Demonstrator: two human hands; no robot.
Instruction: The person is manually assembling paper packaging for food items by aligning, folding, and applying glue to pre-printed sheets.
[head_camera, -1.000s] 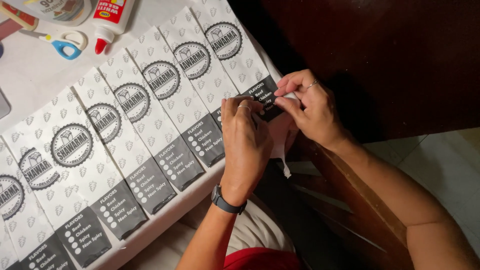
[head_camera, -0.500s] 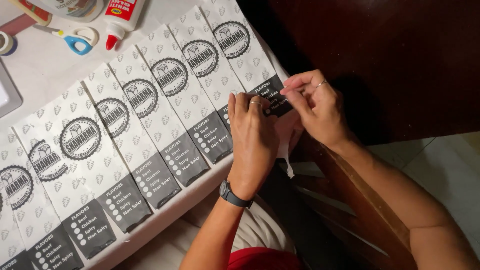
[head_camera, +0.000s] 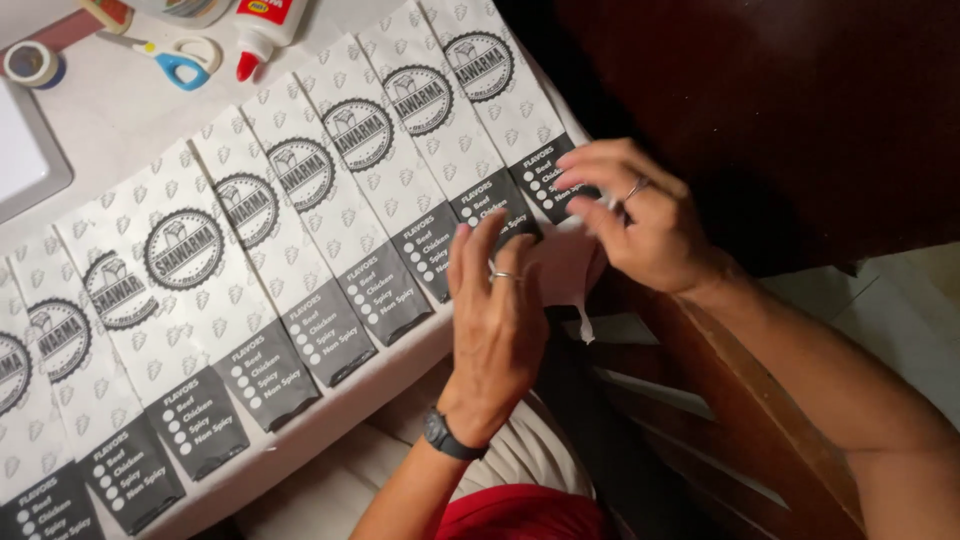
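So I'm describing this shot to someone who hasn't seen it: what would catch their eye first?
A slanting row of overlapping white paper sleeves with round dark emblems and grey ends fills the white table. At the row's right end, at the table's edge, the left hand and right hand work at the last sleeve's grey end. Top left lie a glue bottle, blue-handled scissors and a tape roll.

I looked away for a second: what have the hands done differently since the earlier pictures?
The left hand has lifted off the end paper sleeve, fingers now spread beside it. The right hand has stayed pressing the sleeve's dark lower end. The row of sleeves, the scissors and the glue bottle lie as before.
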